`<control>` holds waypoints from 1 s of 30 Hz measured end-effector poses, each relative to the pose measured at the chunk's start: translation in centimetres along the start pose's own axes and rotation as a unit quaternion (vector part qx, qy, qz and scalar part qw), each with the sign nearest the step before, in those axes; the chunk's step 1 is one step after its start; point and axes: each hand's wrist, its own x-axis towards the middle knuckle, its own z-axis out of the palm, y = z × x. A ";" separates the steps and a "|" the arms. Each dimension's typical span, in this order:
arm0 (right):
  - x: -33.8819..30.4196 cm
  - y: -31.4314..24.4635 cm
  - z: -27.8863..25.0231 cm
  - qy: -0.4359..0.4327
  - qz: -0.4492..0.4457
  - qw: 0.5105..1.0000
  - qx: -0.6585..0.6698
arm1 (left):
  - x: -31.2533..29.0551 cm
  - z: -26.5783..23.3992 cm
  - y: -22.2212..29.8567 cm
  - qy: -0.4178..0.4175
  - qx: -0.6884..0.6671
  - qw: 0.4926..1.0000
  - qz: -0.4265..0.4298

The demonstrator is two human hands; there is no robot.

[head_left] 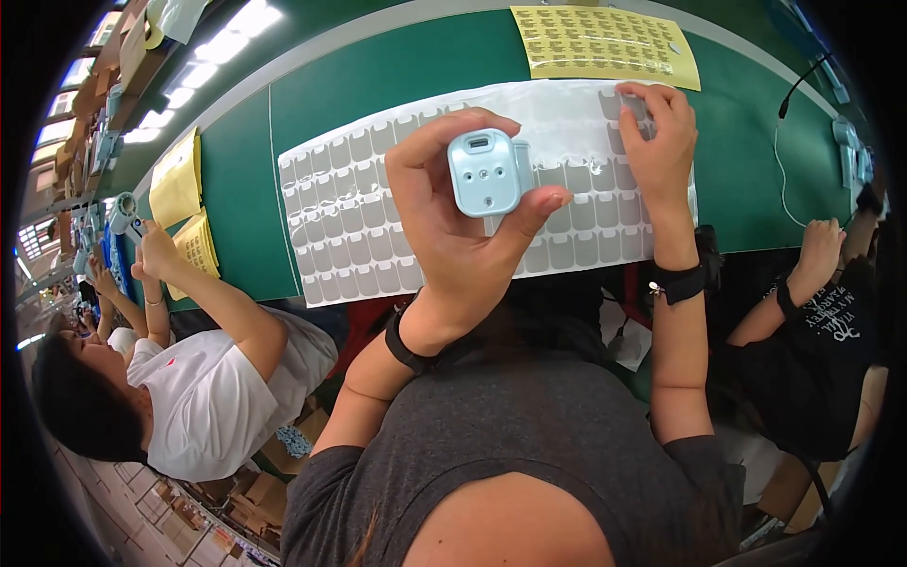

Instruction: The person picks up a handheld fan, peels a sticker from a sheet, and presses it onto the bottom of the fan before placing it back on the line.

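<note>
My left hand [449, 203] is closed round a small light-blue plastic device [485, 172], raised above the table. Its end face has a slot near the top and several small round holes or screws. Under both hands lies a large white sticker sheet [557, 109] with rows of grey rounded stickers [354, 217]; part of its upper middle is bare backing. My right hand [661, 137] rests at the sheet's upper right, thumb and index finger apart and fingertips at a grey sticker [612, 106]. Whether a sticker edge is lifted there cannot be made out.
A yellow printed label sheet [609, 42] lies beyond the white one on the green table [397, 66]. More yellow sheets [177, 180] are at the left. Co-workers sit on both sides; the left one holds a light-coloured device [124, 215]. A cable [777, 156] runs at the right.
</note>
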 end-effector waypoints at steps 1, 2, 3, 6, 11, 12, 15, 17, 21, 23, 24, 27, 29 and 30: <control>0.0 -0.1 0.0 0.004 -0.017 1.000 -0.025 | 0.0 0.0 0.0 -0.006 0.001 1.000 -0.001; 0.0 -0.2 0.0 0.008 -0.034 0.998 -0.050 | -0.1 0.0 0.0 -0.006 0.000 1.000 0.000; 0.0 -0.1 0.1 0.009 -0.034 0.998 -0.051 | -0.2 0.1 0.0 0.002 0.001 1.000 -0.007; 0.3 0.4 0.1 -0.017 0.011 1.000 -0.007 | -0.2 0.1 0.0 0.017 0.001 1.000 -0.022; 0.3 -0.2 0.1 0.012 -0.002 1.000 -0.009 | -0.3 0.1 -0.1 0.015 0.003 1.000 -0.019; 0.2 -0.1 0.1 0.010 -0.009 1.000 -0.004 | -0.3 0.2 -0.2 0.014 -0.001 1.000 -0.019; 0.2 -0.1 -0.2 0.006 -0.023 1.000 0.007 | -0.3 0.0 -0.2 -0.003 -0.004 1.000 -0.008; 0.4 -0.2 -0.3 0.016 -0.055 0.998 0.024 | -0.2 -0.1 -0.2 -0.040 -0.001 0.999 0.012; 0.3 -1.1 -1.7 -0.022 0.000 0.990 0.142 | -0.2 -0.2 -0.2 -0.080 -0.025 0.996 0.014; 0.2 -2.2 -3.2 -0.045 0.037 0.978 0.198 | -0.3 -0.3 -0.2 -0.083 -0.024 0.996 0.014; 0.3 -3.0 -4.4 -0.082 0.105 0.943 0.304 | -0.4 -0.3 -0.2 -0.088 -0.025 0.996 0.014; 1.0 -5.8 -8.6 -0.147 0.237 0.824 0.493 | -0.6 0.0 -0.3 -0.095 -0.038 0.995 0.013; 1.6 -7.7 -11.0 -0.256 0.213 0.757 0.562 | -0.6 0.3 -0.2 -0.097 -0.059 0.993 0.012; 1.9 -8.6 -11.6 -0.257 0.213 0.757 0.562 | -0.8 0.4 -0.3 -0.097 -0.059 0.993 0.012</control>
